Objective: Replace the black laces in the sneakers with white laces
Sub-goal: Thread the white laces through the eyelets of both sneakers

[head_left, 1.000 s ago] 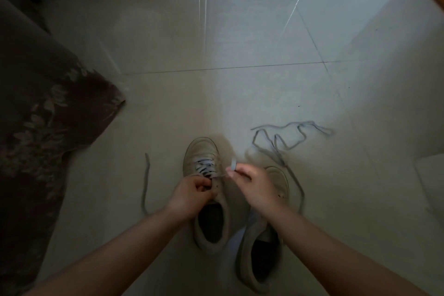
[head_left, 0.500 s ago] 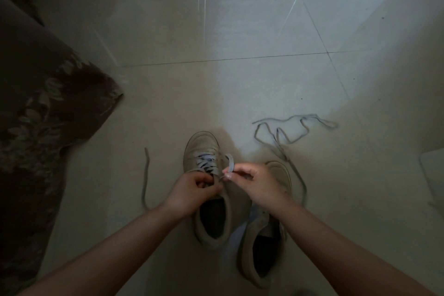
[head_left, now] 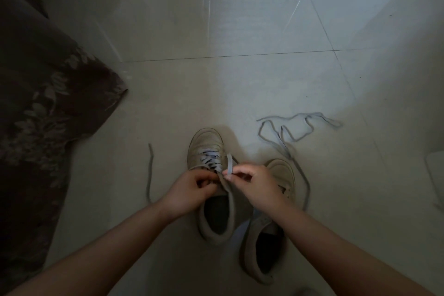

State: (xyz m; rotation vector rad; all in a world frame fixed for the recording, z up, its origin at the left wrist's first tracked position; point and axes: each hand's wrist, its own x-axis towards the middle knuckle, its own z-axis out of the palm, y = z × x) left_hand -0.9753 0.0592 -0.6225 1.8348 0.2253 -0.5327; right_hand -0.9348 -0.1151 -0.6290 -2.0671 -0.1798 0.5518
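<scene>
Over left sneaker — lace end raised higher

Hands lacing left sneaker

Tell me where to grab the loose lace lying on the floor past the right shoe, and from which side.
Take the loose lace at its free end, the far right tip. It lies flat, apart from the tangled loops, so pinch it from above with thumb and forefinger. Coming from the right probably keeps clear of the right sneaker and of the strand trailing beside it.
</scene>
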